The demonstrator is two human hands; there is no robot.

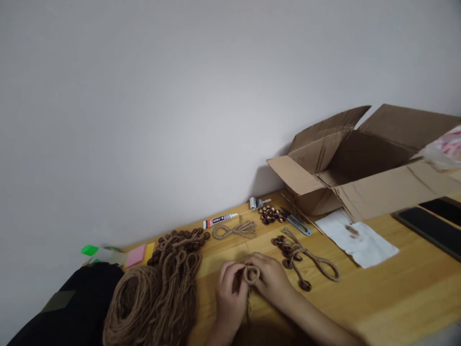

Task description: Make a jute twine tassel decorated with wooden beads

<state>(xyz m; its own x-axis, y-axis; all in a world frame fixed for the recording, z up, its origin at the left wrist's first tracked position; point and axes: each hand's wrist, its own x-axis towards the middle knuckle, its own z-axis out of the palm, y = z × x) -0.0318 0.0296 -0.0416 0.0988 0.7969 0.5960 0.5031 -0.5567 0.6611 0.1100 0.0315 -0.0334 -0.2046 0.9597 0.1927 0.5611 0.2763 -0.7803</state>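
Note:
A loop of brown twine rope [251,275] is pinched between my two hands above the wooden table. My left hand [230,281] has its fingers curled at the loop's left side. From the right, my right hand [268,276] grips the same rope with closed fingers. A loose strand of it hangs down below the hands. Right of my hands lies a looped cord with dark brown beads [306,257]. Behind them is another looped cord with a frayed tassel [236,229]. A big bundle of twine [151,298] lies to the left.
At the back are a glue tube [219,220], a crumpled tube [254,203], brown bead halves [271,215] and blue thread snips [297,223]. An open cardboard box [389,187], a stained white tissue [360,245] and a dark phone [428,233] stand right. Black fabric [82,307] lies left.

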